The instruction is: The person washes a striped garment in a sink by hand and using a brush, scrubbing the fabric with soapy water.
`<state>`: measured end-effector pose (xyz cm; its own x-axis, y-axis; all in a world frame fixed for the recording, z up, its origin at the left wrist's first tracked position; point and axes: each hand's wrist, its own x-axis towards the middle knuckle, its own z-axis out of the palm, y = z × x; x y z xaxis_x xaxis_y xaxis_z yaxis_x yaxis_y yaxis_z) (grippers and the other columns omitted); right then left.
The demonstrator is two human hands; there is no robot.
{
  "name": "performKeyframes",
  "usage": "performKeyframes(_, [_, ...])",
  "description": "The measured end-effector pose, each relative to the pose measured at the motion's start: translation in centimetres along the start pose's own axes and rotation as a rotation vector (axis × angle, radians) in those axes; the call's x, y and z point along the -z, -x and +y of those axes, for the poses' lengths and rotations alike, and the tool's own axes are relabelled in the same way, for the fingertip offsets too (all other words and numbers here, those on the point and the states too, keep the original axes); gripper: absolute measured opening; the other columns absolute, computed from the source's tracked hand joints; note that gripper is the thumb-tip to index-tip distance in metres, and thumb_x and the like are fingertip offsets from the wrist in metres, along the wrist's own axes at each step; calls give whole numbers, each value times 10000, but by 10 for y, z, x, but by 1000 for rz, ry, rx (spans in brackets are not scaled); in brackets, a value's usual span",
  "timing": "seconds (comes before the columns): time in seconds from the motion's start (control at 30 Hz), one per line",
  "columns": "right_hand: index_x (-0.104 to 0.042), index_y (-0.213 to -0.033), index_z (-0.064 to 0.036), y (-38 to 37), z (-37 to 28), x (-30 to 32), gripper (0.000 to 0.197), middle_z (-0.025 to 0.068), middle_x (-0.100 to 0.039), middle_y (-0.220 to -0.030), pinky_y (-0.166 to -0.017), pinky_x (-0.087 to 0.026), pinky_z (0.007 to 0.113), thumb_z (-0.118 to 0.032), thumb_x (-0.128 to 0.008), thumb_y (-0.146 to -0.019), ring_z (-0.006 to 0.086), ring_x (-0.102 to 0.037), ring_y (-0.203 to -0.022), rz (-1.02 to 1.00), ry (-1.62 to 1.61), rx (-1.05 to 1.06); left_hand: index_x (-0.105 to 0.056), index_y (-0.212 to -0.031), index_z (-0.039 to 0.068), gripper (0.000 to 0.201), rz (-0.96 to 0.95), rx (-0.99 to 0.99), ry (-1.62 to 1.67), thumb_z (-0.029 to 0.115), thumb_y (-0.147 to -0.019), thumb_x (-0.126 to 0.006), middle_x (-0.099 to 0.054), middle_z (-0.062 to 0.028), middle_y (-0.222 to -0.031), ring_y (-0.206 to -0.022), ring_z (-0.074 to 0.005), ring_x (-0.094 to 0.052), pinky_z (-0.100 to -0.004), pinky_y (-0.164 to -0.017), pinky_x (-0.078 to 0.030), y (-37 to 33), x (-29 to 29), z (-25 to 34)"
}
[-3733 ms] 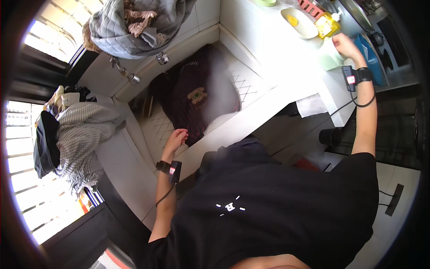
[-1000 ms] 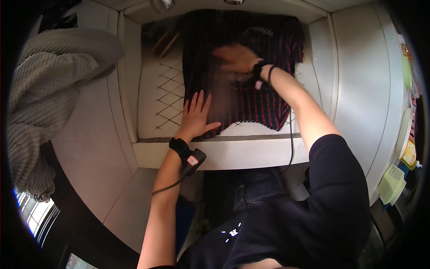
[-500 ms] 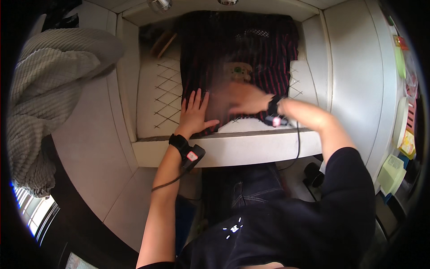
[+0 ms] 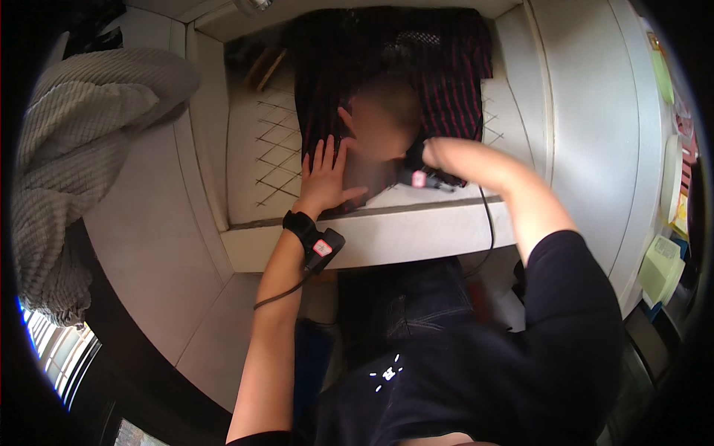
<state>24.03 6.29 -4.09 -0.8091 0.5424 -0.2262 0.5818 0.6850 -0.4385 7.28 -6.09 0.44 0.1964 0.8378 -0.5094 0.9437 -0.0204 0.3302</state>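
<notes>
A white-walled basin (image 4: 379, 236) is filling the middle of the view, with pale counter surfaces running along both sides and a metal tap (image 4: 253, 6) peeking in at the top edge. Inside it, a dark garment with red stripes (image 4: 455, 85) is lying spread over the basin's floor, which is showing crossed dark lines (image 4: 277, 145) to the left of the cloth. The person's left hand (image 4: 324, 182) is resting palm down on the garment's lower left part, its fingers spreading apart and its thumb pointing right; it is pressing flat and gripping nothing. The right hand (image 4: 383, 119) is blurring over the middle of the garment, just beside the left fingertips; I cannot tell how far it is opening or whether it is holding any cloth. Both wrists are wearing a black strap with a small device, and a thin dark cable (image 4: 490, 223) is hanging over the basin's front wall below the right forearm. A brown, slatted object (image 4: 265, 69) is leaning in the basin's upper left corner. On the left counter, a grey ribbed cloth (image 4: 97, 126) is lying bunched, while at the far right a pale green container (image 4: 660, 269) is sitting near the edge.
</notes>
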Motion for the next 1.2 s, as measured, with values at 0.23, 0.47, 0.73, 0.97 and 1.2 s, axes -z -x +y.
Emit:
performKeyframes(0.23, [-407, -1458, -54, 81, 189, 71, 651, 176, -371, -1523, -1149, -306, 427, -434, -543, -947, 346, -348, -1408, -150, 319, -72, -104, -1580, 131, 1179, -9, 4, 3, 776, -733, -612, -89, -217, -1619, -1494, -412, -75, -607, -1155, -146, -1, -1, 2])
performKeyframes(0.47, [-384, -1450, -13, -59, 57, -4, 711, 204, -403, -1500, -1155, -285, 456, -483, -527, -936, 347, -356, -1408, 244, 268, -197, -105, -1576, 116, 1172, -39, 19, -20, 770, -743, -608, -87, -220, -1619, -1493, -415, -78, -603, -1157, -144, 0, 1, 5])
performKeyframes(0.73, [-408, -1453, -59, -9, 188, 44, 673, 171, -399, -1501, -1179, -249, 426, -461, -552, -933, 330, -346, -1400, 116, 250, -318, -126, -1574, 109, 1160, -46, 13, 8, 764, -747, -607, -86, -214, -1621, -1493, -416, -73, -605, -1156, -138, 0, 2, 7])
performKeyframes(0.97, [-324, -1514, -89, -15, 29, -8, 746, 227, -290, -1552, -1192, -192, 476, -505, -542, -934, 399, -261, -1440, -166, 69, -4, -190, -1560, 95, 1131, 18, 10, 24, 748, -741, -618, -128, -198, -1617, -1495, -383, -97, -601, -1160, -123, 1, 0, 8])
performKeyframes(1.2, [-394, -1482, -158, 55, 125, 68, 656, 178, -405, -1483, -1156, -292, 453, -420, -600, -918, 349, -352, -1402, -251, -27, 242, -138, -1571, 106, 1168, 9, -1, 31, 745, -733, -643, -104, -215, -1616, -1488, -413, -99, -625, -1143, -154, 0, -1, 5])
